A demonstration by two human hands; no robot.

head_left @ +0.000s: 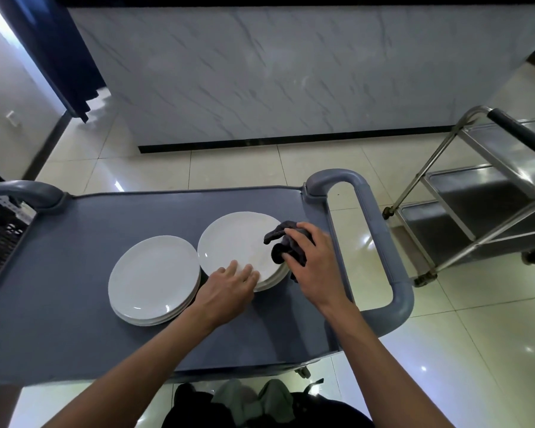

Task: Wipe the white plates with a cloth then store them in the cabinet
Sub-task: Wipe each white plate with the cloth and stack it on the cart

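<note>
Now | plate stacks: two | cloth: one, right hand grips

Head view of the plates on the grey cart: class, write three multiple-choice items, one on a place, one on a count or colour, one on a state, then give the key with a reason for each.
1. Where does the dark cloth lie?
A. On the right edge of the right plate stack
B. On the left plate stack
C. On the steel trolley

2. How many stacks of white plates stand on the grey cart?
A. One
B. Two
C. Four

3. What is the left hand doing?
A. Gripping the cart handle
B. Lifting a plate clear of the cart
C. Resting straight fingers on the right stack's near rim

Key: 1 A, the right hand holds the cloth at that stack's right edge. 2 B, two stacks sit side by side. 3 C, its fingers lie flat on the rim.
</note>
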